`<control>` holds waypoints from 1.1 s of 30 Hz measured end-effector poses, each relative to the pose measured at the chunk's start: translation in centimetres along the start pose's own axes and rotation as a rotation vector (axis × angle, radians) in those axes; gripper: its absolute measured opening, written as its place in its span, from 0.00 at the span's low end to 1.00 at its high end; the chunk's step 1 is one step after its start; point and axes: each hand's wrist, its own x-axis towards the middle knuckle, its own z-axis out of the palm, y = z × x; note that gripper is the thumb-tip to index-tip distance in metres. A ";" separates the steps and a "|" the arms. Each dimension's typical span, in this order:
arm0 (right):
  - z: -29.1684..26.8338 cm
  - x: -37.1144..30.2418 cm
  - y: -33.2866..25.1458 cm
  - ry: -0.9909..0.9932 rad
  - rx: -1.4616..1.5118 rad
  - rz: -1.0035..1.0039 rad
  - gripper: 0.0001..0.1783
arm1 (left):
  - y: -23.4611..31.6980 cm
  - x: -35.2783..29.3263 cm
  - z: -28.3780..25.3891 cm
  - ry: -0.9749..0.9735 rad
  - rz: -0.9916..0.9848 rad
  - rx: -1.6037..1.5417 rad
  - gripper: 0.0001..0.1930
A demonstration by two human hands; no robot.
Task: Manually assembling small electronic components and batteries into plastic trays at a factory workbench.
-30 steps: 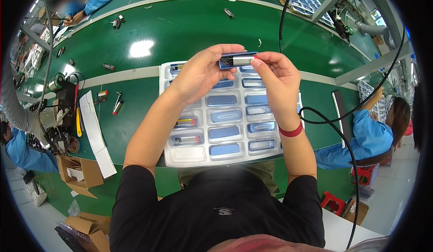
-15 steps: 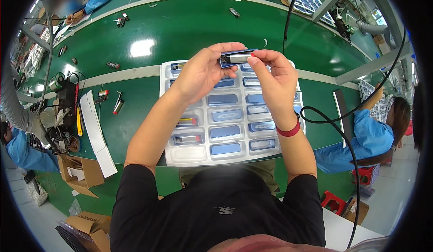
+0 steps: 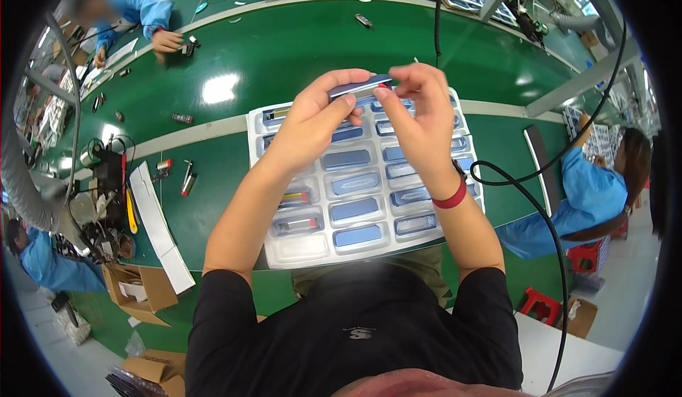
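Your left hand [image 3: 312,116] and right hand [image 3: 419,113] each keep a tight fingertip grip on one end of a small blue bar-shaped part [image 3: 359,88], raised above the clear compartment tray [image 3: 298,249] of similar blue parts on the green counter [image 3: 298,41].

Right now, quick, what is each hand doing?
Left hand: closed on the left end of a small blue device, held above the tray.
Right hand: fingers pinch the same device at its right end.

Long green workbench [image 3: 298,41], glare spot, perhaps pale floor [image 3: 625,312].
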 end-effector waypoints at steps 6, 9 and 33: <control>-3.4 1.2 -0.9 -0.355 -0.062 -0.108 0.19 | 0.5 -0.6 -0.8 -0.044 0.222 0.467 0.19; -4.3 0.4 -1.6 -0.303 -0.210 -0.266 0.20 | 1.1 -0.6 -0.5 -0.099 0.260 0.718 0.19; -4.1 -0.5 -1.8 -0.329 -0.590 -0.605 0.22 | 1.2 -2.3 1.9 0.018 0.618 1.232 0.26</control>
